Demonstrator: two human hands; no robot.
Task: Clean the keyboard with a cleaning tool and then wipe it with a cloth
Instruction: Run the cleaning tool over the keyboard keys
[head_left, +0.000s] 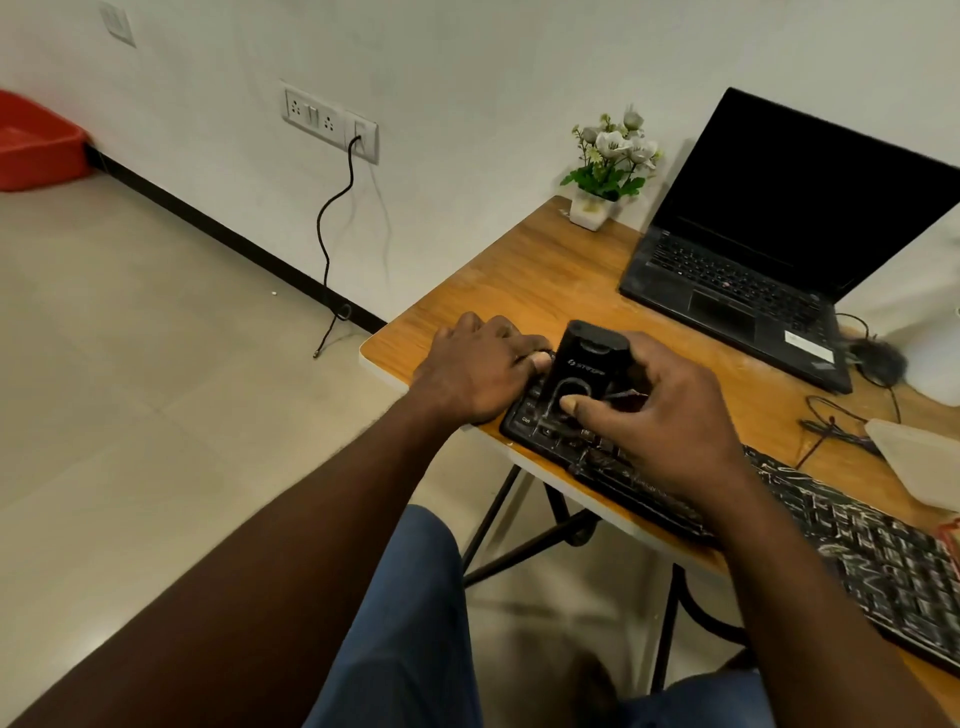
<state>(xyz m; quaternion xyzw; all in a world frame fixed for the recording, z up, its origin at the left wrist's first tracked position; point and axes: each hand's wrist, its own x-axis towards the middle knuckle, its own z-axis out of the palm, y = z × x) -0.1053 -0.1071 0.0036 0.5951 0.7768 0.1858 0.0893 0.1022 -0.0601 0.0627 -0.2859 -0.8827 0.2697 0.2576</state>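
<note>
- the keyboard (883, 561) is laid slantwise along the near edge of the table (519, 275), its front edge just at the table's rim and its left end close to the near left corner.
- the left hand (483, 364) is set on that left end, fingers bent down over the far side and gripping it, the thumb pressed in beside the tool.
- the cleaning tool (587, 358), a black handheld unit, is stood upright on the leftmost keys; it is clasped by the right hand (660, 415), fingers curled round its side and the thumb laid on its front.
- a strip of bare wood is left between the keyboard and the open laptop (753, 270), whose screen is dark.
- a small flower pot (608, 171) is placed at the far corner against the wall.
- a mouse (878, 358) and loose cables (831, 426) are seen to the right, near a pale object (919, 462) too blurred to be named.
- open floor is seen left of the table.
</note>
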